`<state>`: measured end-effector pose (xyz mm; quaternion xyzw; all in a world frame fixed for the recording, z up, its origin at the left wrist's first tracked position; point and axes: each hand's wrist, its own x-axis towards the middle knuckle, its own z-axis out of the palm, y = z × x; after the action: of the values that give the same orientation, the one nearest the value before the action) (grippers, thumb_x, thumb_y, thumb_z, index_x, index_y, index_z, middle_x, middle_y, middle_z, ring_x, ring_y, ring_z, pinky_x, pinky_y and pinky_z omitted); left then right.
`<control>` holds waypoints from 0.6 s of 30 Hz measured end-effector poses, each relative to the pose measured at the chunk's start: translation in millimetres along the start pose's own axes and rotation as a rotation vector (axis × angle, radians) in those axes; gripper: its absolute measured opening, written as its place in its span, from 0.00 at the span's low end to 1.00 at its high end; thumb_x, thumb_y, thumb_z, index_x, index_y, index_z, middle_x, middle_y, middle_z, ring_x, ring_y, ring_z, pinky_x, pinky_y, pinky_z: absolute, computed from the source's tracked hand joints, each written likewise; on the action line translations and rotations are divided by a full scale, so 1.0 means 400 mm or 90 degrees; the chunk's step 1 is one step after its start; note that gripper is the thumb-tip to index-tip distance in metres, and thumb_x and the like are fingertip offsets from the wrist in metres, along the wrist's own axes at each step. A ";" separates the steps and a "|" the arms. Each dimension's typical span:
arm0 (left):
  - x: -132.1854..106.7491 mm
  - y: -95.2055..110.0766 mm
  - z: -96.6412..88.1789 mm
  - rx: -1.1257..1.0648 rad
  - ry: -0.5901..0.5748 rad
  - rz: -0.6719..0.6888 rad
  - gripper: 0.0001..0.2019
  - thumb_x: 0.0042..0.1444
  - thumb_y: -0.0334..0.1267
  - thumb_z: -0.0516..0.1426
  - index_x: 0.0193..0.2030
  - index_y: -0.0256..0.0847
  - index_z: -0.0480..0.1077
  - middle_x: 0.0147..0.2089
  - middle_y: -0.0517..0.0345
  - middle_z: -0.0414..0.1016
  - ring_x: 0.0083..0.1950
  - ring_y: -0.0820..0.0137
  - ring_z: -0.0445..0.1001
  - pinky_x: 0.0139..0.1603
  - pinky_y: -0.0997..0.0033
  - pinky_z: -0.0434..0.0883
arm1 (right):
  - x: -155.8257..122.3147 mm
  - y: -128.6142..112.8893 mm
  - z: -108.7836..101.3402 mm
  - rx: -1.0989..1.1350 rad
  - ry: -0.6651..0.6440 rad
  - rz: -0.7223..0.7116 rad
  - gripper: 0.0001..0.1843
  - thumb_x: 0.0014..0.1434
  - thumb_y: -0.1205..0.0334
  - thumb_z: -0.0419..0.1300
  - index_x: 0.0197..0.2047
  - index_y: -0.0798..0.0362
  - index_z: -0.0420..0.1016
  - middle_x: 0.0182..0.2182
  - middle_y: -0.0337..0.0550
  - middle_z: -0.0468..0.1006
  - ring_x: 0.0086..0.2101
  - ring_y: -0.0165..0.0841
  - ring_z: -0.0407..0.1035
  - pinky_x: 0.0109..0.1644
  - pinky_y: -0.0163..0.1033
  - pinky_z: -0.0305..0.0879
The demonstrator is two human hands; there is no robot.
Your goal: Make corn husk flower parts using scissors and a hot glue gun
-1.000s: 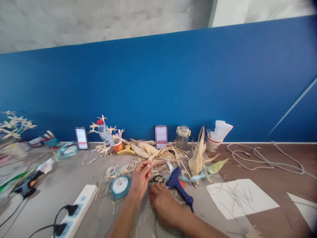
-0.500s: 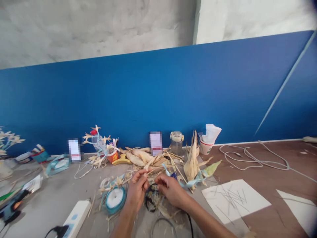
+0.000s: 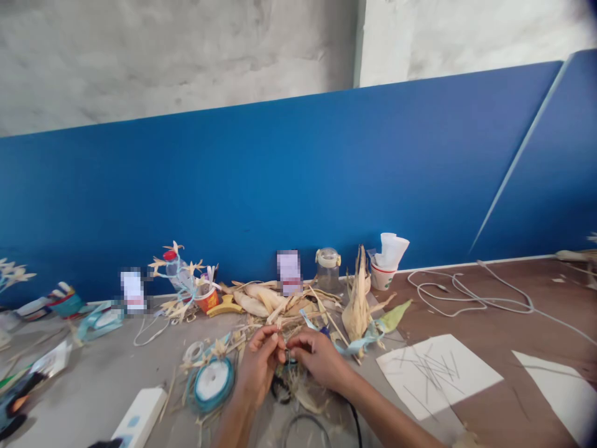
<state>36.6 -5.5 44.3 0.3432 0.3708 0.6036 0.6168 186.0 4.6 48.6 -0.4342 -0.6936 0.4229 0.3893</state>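
My left hand [image 3: 258, 364] and my right hand [image 3: 318, 359] meet above the table at the lower middle, fingertips almost touching. Both pinch a thin dry husk strip [image 3: 282, 352] between them; the piece is small and hard to make out. Under the hands lie black-handled scissors [image 3: 281, 389] and loose husk scraps. A spool of teal ribbon [image 3: 211, 383] sits just left of my left hand. A pile of dried corn husks [image 3: 268, 300] lies behind the hands.
A white power strip [image 3: 139, 421] lies at lower left. At right are a white sheet with thin sticks [image 3: 438, 372] and white cables [image 3: 466, 298]. A glass jar [image 3: 328, 269], a paper cup [image 3: 383, 275] and a bottle with husk flowers [image 3: 175, 267] stand along the blue partition [image 3: 298, 186].
My right hand left the blue glue gun and rose to meet my left hand at the strip. The view shifted up and right, so objects slid left.
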 end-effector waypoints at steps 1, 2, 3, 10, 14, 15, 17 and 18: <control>0.000 -0.001 0.000 -0.001 -0.001 0.001 0.13 0.43 0.40 0.66 0.34 0.38 0.71 0.22 0.63 0.72 0.20 0.78 0.66 0.25 0.77 0.63 | -0.002 0.000 0.002 -0.001 -0.008 0.000 0.08 0.48 0.69 0.56 0.27 0.53 0.77 0.29 0.40 0.75 0.34 0.34 0.69 0.41 0.37 0.63; 0.000 -0.002 -0.001 -0.002 -0.003 0.002 0.13 0.43 0.40 0.66 0.34 0.38 0.71 0.22 0.63 0.72 0.20 0.78 0.66 0.25 0.77 0.63 | -0.002 0.001 0.005 0.003 -0.012 0.005 0.07 0.48 0.69 0.56 0.27 0.53 0.76 0.28 0.40 0.75 0.33 0.34 0.68 0.40 0.37 0.62; 0.000 -0.003 -0.001 -0.002 -0.006 0.002 0.13 0.43 0.40 0.66 0.34 0.38 0.71 0.22 0.63 0.72 0.20 0.78 0.66 0.25 0.77 0.63 | -0.002 0.005 0.009 0.011 -0.012 0.013 0.07 0.48 0.69 0.56 0.26 0.54 0.75 0.27 0.39 0.74 0.32 0.34 0.68 0.39 0.37 0.62; -0.007 -0.006 0.005 0.006 -0.029 -0.015 0.12 0.45 0.39 0.66 0.34 0.38 0.72 0.23 0.63 0.72 0.20 0.78 0.67 0.24 0.78 0.63 | 0.009 0.028 0.026 0.222 0.013 0.140 0.03 0.48 0.64 0.54 0.24 0.52 0.66 0.14 0.29 0.61 0.17 0.25 0.53 0.24 0.32 0.51; -0.009 -0.008 0.009 0.005 -0.023 -0.021 0.13 0.43 0.40 0.67 0.34 0.38 0.71 0.23 0.63 0.72 0.20 0.78 0.67 0.24 0.78 0.63 | 0.007 0.020 0.032 0.348 0.033 0.196 0.04 0.46 0.60 0.56 0.25 0.51 0.65 0.12 0.26 0.58 0.14 0.23 0.48 0.20 0.31 0.44; -0.008 -0.009 0.009 0.002 -0.020 -0.020 0.14 0.42 0.40 0.67 0.33 0.38 0.71 0.23 0.63 0.72 0.20 0.78 0.67 0.24 0.78 0.63 | 0.005 0.018 0.033 0.363 0.037 0.198 0.05 0.45 0.59 0.56 0.25 0.51 0.64 0.11 0.25 0.58 0.14 0.22 0.48 0.20 0.31 0.44; -0.007 -0.010 0.008 -0.002 -0.018 -0.018 0.14 0.42 0.40 0.67 0.33 0.38 0.71 0.23 0.63 0.73 0.20 0.78 0.67 0.24 0.77 0.63 | 0.001 0.014 0.035 0.384 0.023 0.200 0.07 0.45 0.57 0.57 0.24 0.51 0.64 0.12 0.26 0.59 0.14 0.22 0.49 0.20 0.31 0.43; -0.007 -0.011 0.008 -0.005 -0.020 -0.018 0.14 0.42 0.39 0.67 0.34 0.38 0.71 0.23 0.63 0.73 0.20 0.78 0.67 0.25 0.77 0.63 | -0.001 0.013 0.035 0.388 0.008 0.197 0.08 0.45 0.57 0.58 0.24 0.51 0.64 0.12 0.26 0.60 0.14 0.22 0.49 0.21 0.31 0.44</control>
<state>41.4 -8.2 42.2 0.3450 0.3639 0.5908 0.6321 174.7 1.9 39.0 -0.4007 -0.4586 0.6621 0.4368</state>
